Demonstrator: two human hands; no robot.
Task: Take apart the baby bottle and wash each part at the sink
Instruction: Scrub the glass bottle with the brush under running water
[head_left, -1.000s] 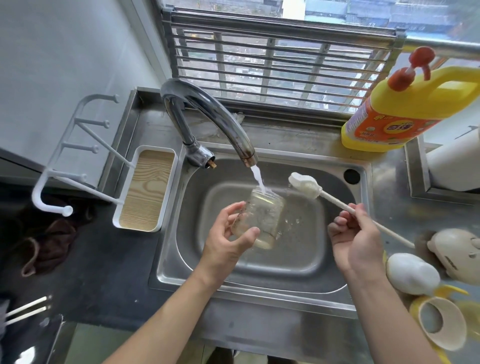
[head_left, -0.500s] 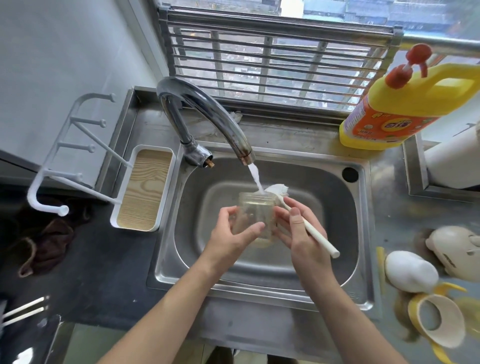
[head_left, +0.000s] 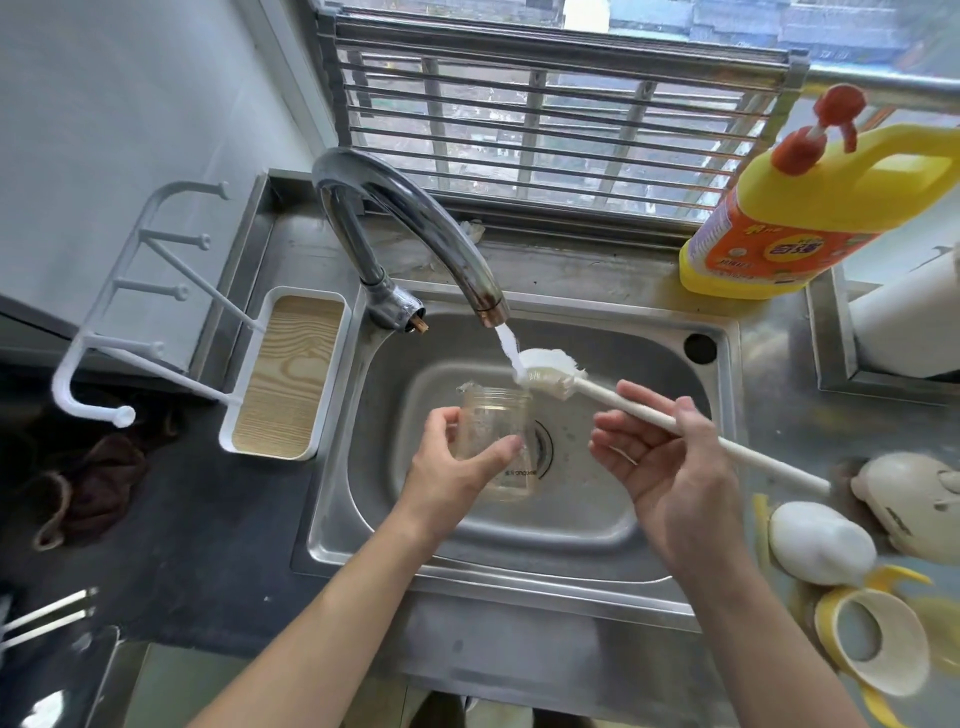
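The steel sink (head_left: 519, 571) carries the running faucet (head_left: 410, 208) at its back edge. Over the sink's middle, the left hand (head_left: 447, 467) curls around the clear bottle body (head_left: 493, 415), mouth up. The right hand (head_left: 675, 467), palm up with its lower fingers loosely spread, pinches the white brush (head_left: 613, 401), whose head sits under the stream beside the bottle's mouth.

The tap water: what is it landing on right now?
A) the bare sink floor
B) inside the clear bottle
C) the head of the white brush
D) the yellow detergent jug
C: the stream from the faucet falls on the head of the brush, which the right hand holds beside the rim of the bottle in the left hand.
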